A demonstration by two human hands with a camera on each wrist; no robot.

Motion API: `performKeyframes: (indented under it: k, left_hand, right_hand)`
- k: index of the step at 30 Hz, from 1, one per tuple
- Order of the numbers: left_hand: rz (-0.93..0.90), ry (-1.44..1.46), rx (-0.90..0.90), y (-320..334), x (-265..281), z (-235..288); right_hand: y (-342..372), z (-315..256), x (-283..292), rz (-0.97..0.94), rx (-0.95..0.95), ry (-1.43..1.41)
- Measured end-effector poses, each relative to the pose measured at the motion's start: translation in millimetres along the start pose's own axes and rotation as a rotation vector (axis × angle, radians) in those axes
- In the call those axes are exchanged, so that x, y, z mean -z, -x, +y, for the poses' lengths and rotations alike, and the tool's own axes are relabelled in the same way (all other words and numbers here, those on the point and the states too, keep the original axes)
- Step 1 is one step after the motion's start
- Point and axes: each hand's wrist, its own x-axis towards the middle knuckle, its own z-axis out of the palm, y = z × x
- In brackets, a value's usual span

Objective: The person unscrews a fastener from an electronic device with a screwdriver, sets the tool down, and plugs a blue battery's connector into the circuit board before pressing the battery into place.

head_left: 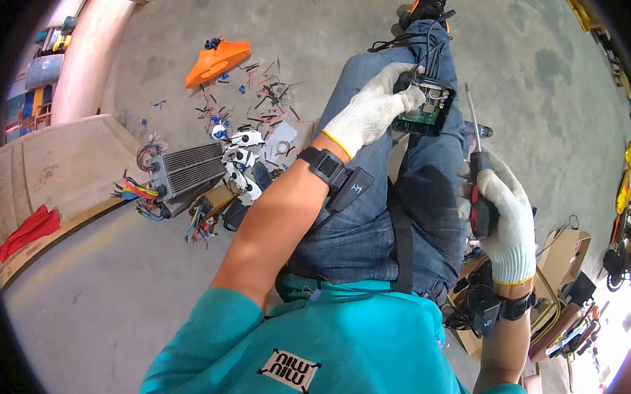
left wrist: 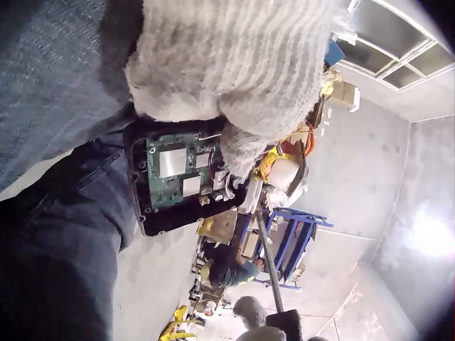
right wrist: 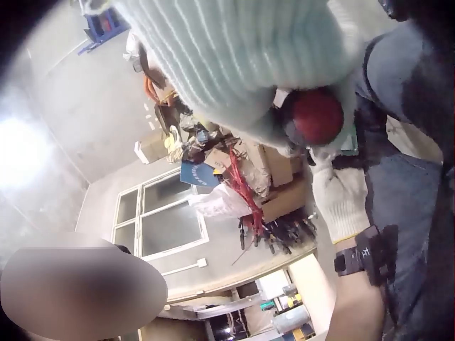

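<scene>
My gloved left hand [head_left: 373, 109] grips an open black housing [left wrist: 144, 217] over the lap, with the thumb at its inner edge. Inside the housing sits a green circuit board [left wrist: 165, 186], with pale square pads and small wire connectors along one side. Black cables [head_left: 431, 55] run out of the housing's far end. To the right, my gloved right hand [head_left: 512, 214] holds a screwdriver [head_left: 481, 209] by its red and black handle, its bare metal shaft pointing away from me and apart from the board. The right wrist view shows the handle's round red end.
On the floor at left lie an orange shell [head_left: 219, 62], scattered wire scraps [head_left: 278, 95] and a finned metal unit [head_left: 192, 168] with coloured leads. A red cloth [head_left: 32, 232] lies on a low wooden surface [head_left: 64, 159]. Cardboard boxes [head_left: 564, 254] stand at right.
</scene>
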Motion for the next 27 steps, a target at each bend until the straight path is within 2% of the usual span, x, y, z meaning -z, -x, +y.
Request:
performKeyframes:
  k: [3,5,8,11,16,18,20,22,27]
  left_hand:
    - [-0.029,0.009,-0.02,-2,-1,2]
    - [-0.013,0.058,0.039,3,-4,8]
    - [-0.025,0.049,0.057,5,-4,9]
    - [-0.026,-0.002,0.024,6,-5,11]
    - [0.029,-0.167,0.059,6,-4,10]
    - [0.026,-0.18,0.059,6,-4,10]
    - [0.048,-0.359,0.099,9,-7,16]
    - [0.056,-0.362,0.072,9,-10,17]
    - [0.075,-0.315,0.027,9,-11,15]
  right_hand:
    - [-2,6,-7,0.01,-0.016,-0.001]
    - [-3,12,-12,0.023,-0.007,-0.007]
    - [-2,26,-19,0.021,0.147,0.06]
    - [4,32,-22,0.034,0.208,0.101]
    - [15,40,-23,-0.005,0.087,0.127]
    - [20,41,-35,0.107,0.067,0.038]
    - [21,41,-36,0.141,0.049,0.061]
    - [20,41,-30,0.142,0.059,0.315]
    - [23,35,-31,0.154,0.093,0.548]
